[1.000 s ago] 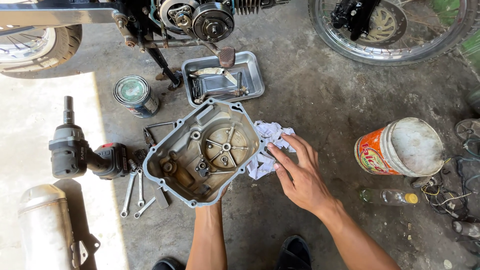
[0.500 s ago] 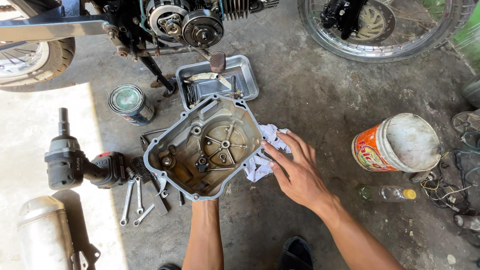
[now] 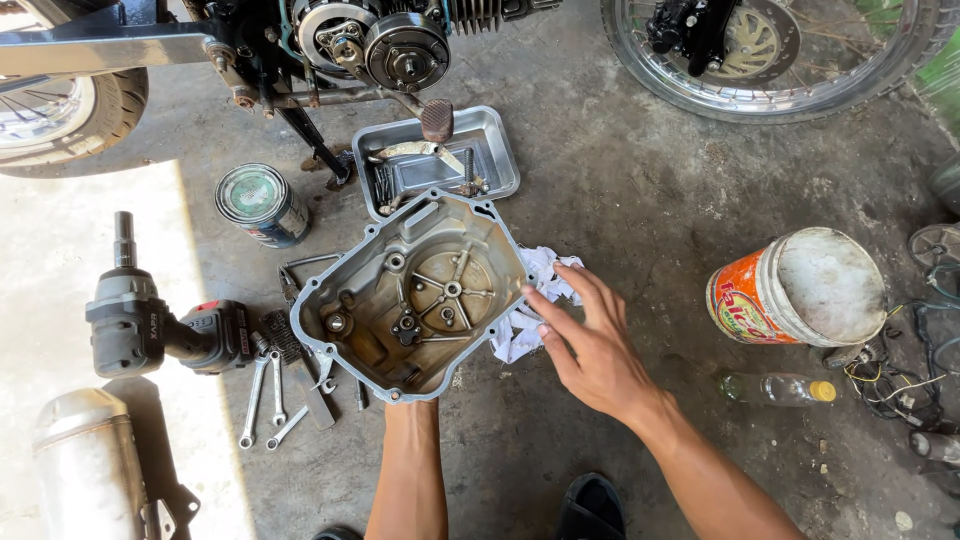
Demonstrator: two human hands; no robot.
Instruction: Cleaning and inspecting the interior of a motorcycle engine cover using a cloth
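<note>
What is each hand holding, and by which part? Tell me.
The left hand supports the grey engine cover from beneath at its near edge. The right hand holds nothing; its fingers rest on the white rag.

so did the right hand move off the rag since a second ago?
No. The right hand still rests on the white rag beside the engine cover, same spot relative to both.

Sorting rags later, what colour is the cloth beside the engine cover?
White cloth, crumpled under the right hand; head view.

Orange-labelled bucket (image 3: 795, 290) right; green-lidded tin (image 3: 261, 204) left; clear yellow-capped bottle (image 3: 775, 389) below bucket.
</note>
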